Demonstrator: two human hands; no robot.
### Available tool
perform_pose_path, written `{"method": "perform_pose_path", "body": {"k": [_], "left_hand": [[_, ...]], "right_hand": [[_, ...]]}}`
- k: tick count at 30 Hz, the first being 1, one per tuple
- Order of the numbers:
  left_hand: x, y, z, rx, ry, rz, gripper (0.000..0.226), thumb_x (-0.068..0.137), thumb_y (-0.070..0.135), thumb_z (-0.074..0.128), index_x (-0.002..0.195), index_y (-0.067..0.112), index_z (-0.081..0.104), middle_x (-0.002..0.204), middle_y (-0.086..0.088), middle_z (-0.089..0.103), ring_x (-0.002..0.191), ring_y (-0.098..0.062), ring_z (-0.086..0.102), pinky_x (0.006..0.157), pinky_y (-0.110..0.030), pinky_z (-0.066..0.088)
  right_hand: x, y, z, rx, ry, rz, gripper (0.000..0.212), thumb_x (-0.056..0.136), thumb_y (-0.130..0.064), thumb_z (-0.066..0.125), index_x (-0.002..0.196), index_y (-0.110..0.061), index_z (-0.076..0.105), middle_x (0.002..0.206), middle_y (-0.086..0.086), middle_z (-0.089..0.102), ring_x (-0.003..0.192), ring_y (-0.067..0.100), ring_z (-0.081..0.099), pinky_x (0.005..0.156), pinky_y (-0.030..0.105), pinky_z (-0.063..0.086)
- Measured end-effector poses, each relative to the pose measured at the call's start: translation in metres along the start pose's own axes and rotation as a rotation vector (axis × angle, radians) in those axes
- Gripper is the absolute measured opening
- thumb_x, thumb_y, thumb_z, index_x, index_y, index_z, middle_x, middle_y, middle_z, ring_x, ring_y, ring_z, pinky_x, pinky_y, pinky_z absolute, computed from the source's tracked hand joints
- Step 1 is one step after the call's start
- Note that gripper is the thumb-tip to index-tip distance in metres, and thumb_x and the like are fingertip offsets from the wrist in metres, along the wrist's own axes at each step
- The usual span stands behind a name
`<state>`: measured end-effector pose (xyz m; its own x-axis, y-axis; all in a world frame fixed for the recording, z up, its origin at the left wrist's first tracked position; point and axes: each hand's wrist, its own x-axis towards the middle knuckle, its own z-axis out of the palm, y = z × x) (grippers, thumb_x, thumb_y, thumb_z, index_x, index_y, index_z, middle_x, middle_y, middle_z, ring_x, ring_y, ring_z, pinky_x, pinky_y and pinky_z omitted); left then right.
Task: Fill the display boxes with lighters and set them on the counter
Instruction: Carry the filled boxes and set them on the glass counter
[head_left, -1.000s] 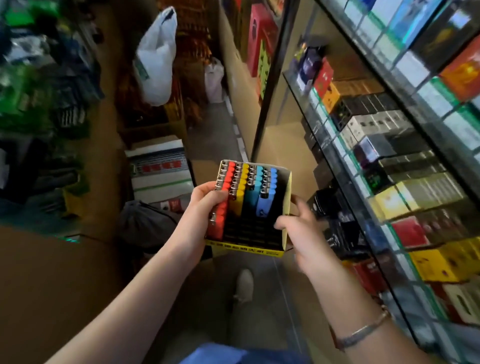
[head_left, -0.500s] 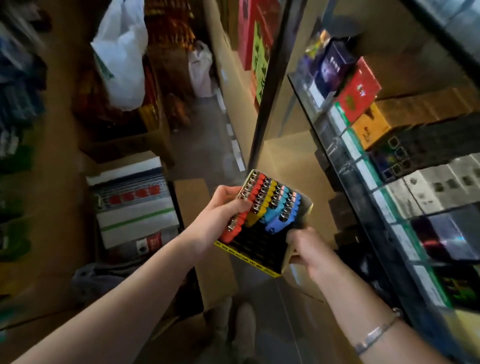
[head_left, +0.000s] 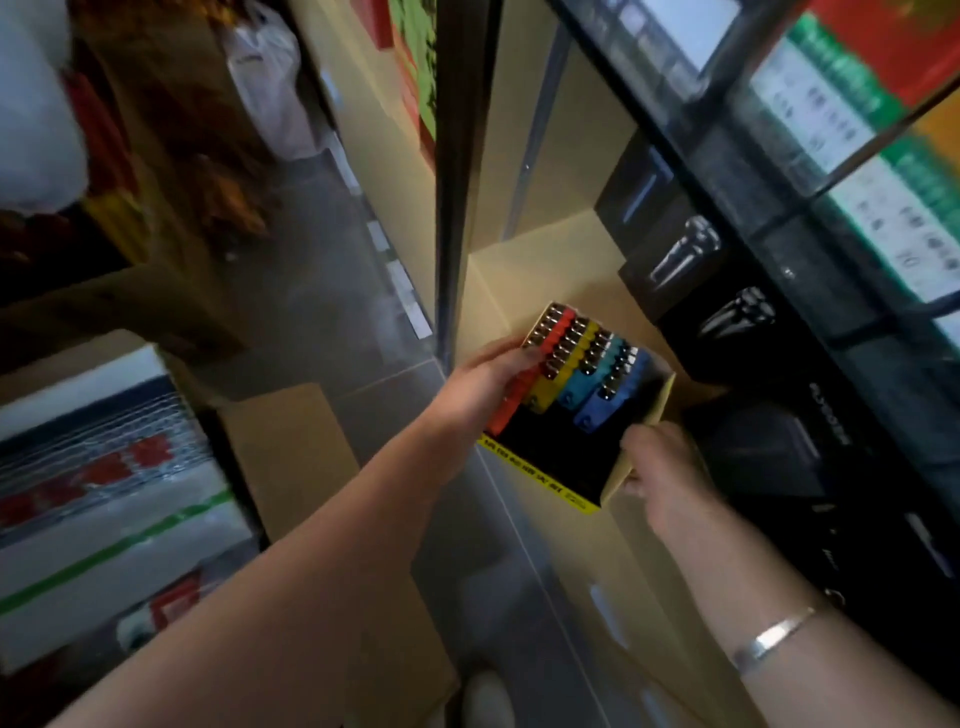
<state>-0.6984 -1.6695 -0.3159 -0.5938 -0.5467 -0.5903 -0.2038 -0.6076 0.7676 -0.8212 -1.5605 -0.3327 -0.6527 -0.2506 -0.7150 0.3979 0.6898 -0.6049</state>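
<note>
While gripping the box (head_left: 618, 467) at centre frame, left hand (head_left: 480, 387) curled over its left wall beside the red lighters (head_left: 519, 387), right hand (head_left: 662, 467) pinching its right wall. Half filled: red, yellow, teal and blue rows. Tilted before dark packs (head_left: 727, 317) on shelving, right. White bag (head_left: 267, 83) upper left.

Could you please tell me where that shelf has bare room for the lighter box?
Bare cream shelf lies between the black frame post and the black cartons, just beyond the display box. Rightward, cartons crowd it.
</note>
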Motion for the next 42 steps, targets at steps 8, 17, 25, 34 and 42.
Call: {"method": "perform_pose_path", "body": {"k": [8, 17, 25, 34, 42], "left_hand": [[0.032, -0.031, 0.005, 0.000, 0.081, 0.022, 0.036, 0.089, 0.047, 0.051, 0.120, 0.030, 0.058, 0.132, -0.002, 0.044, 0.119, -0.017, 0.046, 0.105, -0.041, 0.034], [0.019, -0.056, 0.009, -0.622, 0.239, -0.168, 0.033, 0.081, 0.051, 0.053, 0.099, 0.026, 0.066, 0.106, 0.007, 0.064, 0.110, -0.018, 0.056, 0.084, -0.033, 0.044], [0.049, -0.030, -0.002, -0.442, 0.161, 0.071, 0.039, 0.096, 0.030, 0.044, 0.073, 0.034, 0.075, 0.085, 0.024, 0.070, 0.098, -0.001, 0.056, 0.077, -0.020, 0.043], [0.088, -0.009, -0.006, -0.320, 0.067, 0.138, 0.028, 0.098, 0.028, 0.041, 0.114, 0.025, 0.063, 0.087, 0.026, 0.068, 0.105, -0.001, 0.052, 0.090, -0.024, 0.044], [0.110, 0.006, -0.003, -0.296, 0.050, 0.183, 0.026, 0.096, 0.027, 0.043, 0.112, 0.020, 0.063, 0.091, 0.019, 0.069, 0.082, 0.008, 0.062, 0.091, -0.021, 0.043]], "right_hand": [[0.017, 0.013, -0.006, 0.206, 0.076, 0.038, 0.024, 0.095, -0.008, 0.043, 0.116, -0.019, 0.050, 0.102, 0.007, 0.056, 0.073, 0.013, 0.054, 0.052, 0.025, 0.042], [0.015, 0.007, 0.006, 0.364, -0.103, -0.028, 0.048, 0.099, -0.031, 0.041, 0.142, -0.042, 0.025, 0.127, 0.009, 0.055, 0.083, 0.022, 0.067, 0.063, 0.041, 0.059], [0.034, -0.019, 0.028, 0.464, -0.064, -0.212, 0.051, 0.099, -0.016, 0.042, 0.143, -0.035, 0.025, 0.118, 0.011, 0.055, 0.087, 0.019, 0.064, 0.059, 0.029, 0.058], [0.051, -0.045, 0.045, 0.560, -0.081, -0.260, 0.033, 0.090, 0.008, 0.040, 0.112, -0.014, 0.051, 0.111, 0.011, 0.056, 0.107, 0.025, 0.058, 0.089, 0.031, 0.049], [0.053, -0.054, 0.058, 0.535, -0.283, -0.360, 0.068, 0.086, 0.013, 0.035, 0.146, -0.019, 0.028, 0.141, 0.003, 0.042, 0.106, 0.002, 0.054, 0.089, 0.023, 0.046]]}}
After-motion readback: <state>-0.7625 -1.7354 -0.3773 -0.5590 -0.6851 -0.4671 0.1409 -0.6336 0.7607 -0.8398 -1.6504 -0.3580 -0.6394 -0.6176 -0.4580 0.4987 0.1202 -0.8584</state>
